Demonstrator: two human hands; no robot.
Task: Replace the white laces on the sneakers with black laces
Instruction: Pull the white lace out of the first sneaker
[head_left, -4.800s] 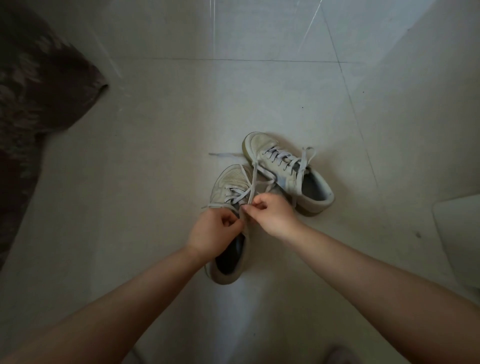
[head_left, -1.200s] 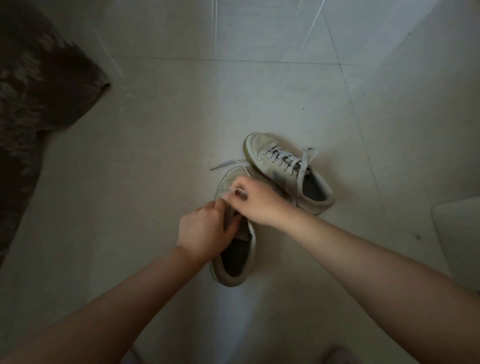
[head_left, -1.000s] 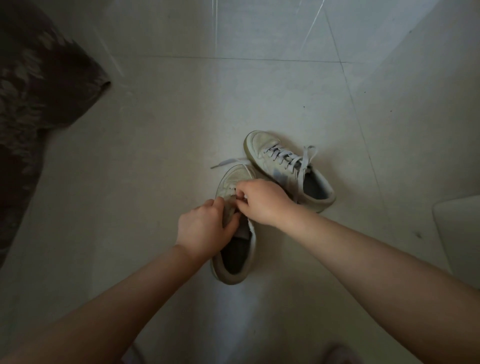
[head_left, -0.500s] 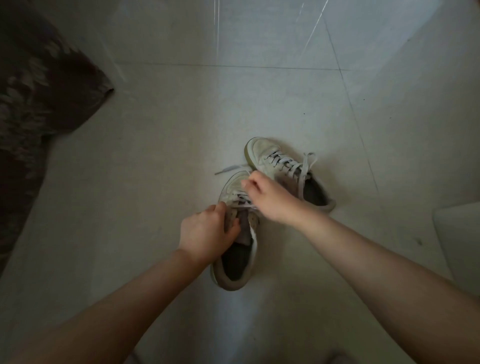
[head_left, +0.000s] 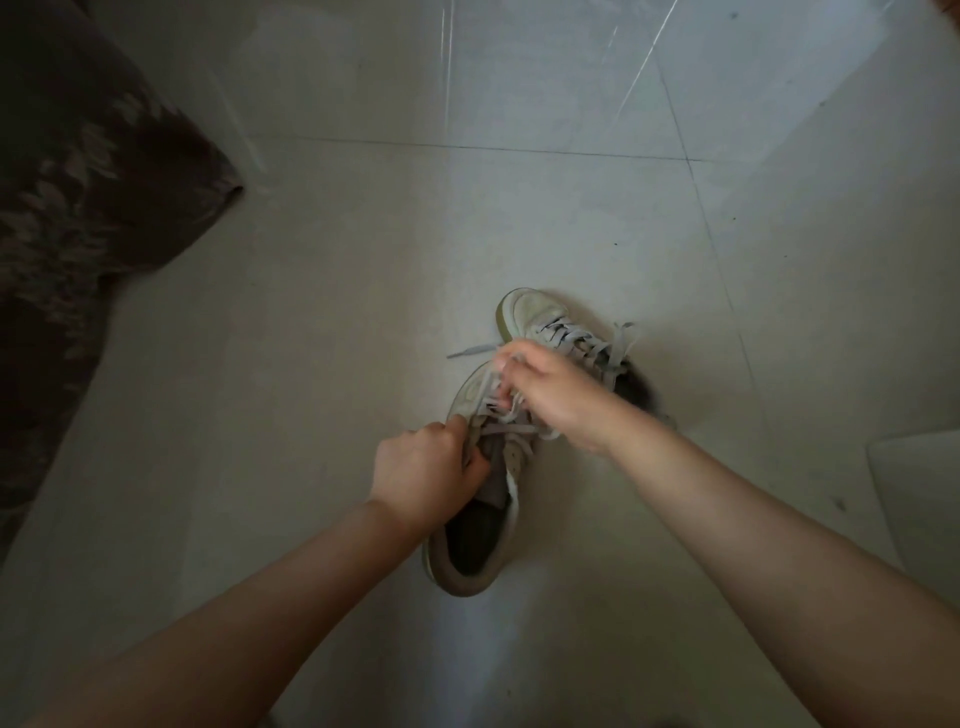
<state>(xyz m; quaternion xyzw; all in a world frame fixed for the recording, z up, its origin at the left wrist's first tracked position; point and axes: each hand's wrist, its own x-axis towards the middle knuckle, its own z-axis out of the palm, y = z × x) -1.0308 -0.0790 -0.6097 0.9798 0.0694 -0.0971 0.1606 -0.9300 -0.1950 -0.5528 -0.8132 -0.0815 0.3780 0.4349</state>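
A: Where are the two sneakers?

B: Both stand on the pale tiled floor (head_left: 519, 218). The near sneaker (head_left: 470, 551) is in the middle, with its heel toward the person and its toe pointing away. The far sneaker (head_left: 540, 314) lies just behind it, a little to the right, and the two seem to touch near the toe of the near one.

A: What is the left hand doing?

B: The left hand (head_left: 423, 470) grips the left side of the near sneaker beside the tongue. Its fingers are curled tightly around the edge of the upper.

A: And the right hand?

B: The right hand (head_left: 553, 395) is above the front part of the near sneaker. Its fingers pinch the white lace (head_left: 511, 426) and hold a part of it up from the eyelets. This hand is a little blurred, so I cannot tell exactly which fingers hold it.

A: Is the lace loose?

B: Yes, the crossings hang slack over the tongue. One free end (head_left: 470, 351) lies on the floor to the left of the far sneaker. The far sneaker has its own white lace (head_left: 571, 332) fully threaded.

A: Anything else in view?

B: A dark patterned cloth (head_left: 78, 208) is at the far left, and a pale object (head_left: 919, 499) is at the right edge.
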